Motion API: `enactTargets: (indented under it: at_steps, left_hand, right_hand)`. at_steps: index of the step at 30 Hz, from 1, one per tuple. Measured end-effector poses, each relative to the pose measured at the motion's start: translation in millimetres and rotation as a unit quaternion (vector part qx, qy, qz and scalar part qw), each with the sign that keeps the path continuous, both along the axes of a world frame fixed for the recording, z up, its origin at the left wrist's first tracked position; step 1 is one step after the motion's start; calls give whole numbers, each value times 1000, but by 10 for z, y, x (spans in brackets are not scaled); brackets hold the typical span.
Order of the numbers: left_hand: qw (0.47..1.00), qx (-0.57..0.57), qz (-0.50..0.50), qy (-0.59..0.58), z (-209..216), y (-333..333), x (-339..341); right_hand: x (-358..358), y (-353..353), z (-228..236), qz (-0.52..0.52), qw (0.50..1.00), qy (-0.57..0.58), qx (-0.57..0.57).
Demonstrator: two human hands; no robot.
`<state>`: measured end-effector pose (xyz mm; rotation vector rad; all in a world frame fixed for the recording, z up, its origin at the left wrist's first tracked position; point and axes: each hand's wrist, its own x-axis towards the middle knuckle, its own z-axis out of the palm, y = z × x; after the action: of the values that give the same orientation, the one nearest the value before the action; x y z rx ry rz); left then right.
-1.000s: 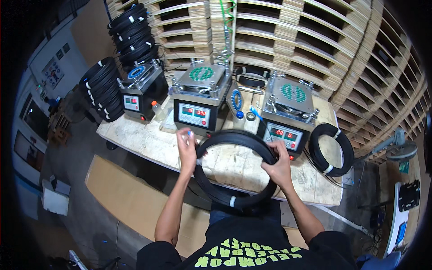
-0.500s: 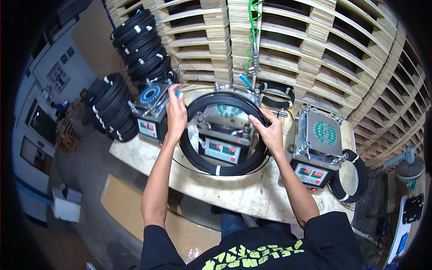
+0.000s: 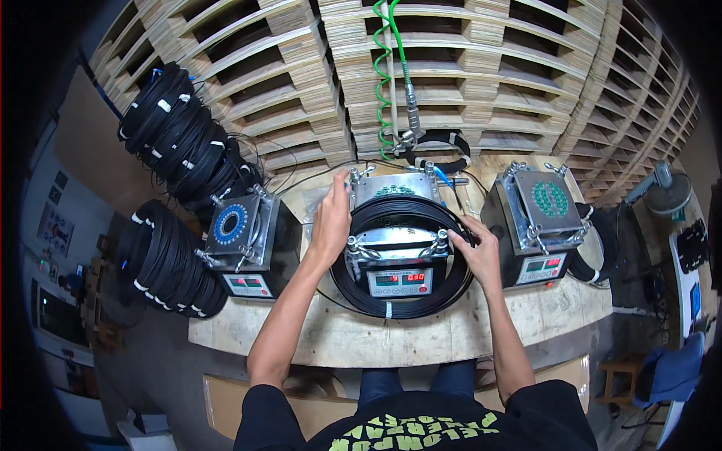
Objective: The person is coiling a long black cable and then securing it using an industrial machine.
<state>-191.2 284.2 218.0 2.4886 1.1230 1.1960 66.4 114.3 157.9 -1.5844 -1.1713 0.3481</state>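
A coil of black cable (image 3: 376, 307) with a white tie stands tilted in front of the middle machine (image 3: 436, 283), whose display and front clamp show through the ring. My right hand (image 3: 480, 252) is closed on the coil's right side, thumb over the front and fingers behind. My left hand (image 3: 331, 223) is raised by the coil's upper left, next to the machine's corner. Its fingers are pressed together; what they hold, if anything, is hidden. The machine's metal top plate with green round inserts shows partly above the coil.
Similar machines stand left (image 3: 248, 233) and right (image 3: 538, 225). Stacked black coils (image 3: 177, 131) rise at far left; another coil (image 3: 598, 248) lies beyond the right machine. A green air hose (image 3: 398, 52) hangs before wooden pallets (image 3: 496, 71). The wooden table's (image 3: 316, 342) front edge is near me.
The view has shifted, showing the table more squarely. The coil now sits lower against the middle machine's front. Blue seen at my left fingertips before no longer shows.
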Motion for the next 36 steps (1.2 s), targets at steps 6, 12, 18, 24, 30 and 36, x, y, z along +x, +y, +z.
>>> enactTargets:
  at_steps: [6,12,18,24,30,36]
  left_hand:
    - [992,101,74,33,515,290,-90]
    - [985,16,-88,-148,763,621,-306]
    - [950,-195,-203,-138,574,174,58]
    - [970,-108,-211,-49,376,435,-9]
    - [923,-284,-231,-117,612,519,150]
    - [916,-290,-226,-158,335,525,145]
  right_hand:
    - [241,-20,205,-30,996,9,85]
    - [182,286,608,64,980,-60,177]
    - [-18,548,809,102,985,-53,126]
    - [-44,643,681,0,981,-98,170]
    - [268,917,642,-40,981,-81,173]
    - [429,1114,948,-51,975,-118,180]
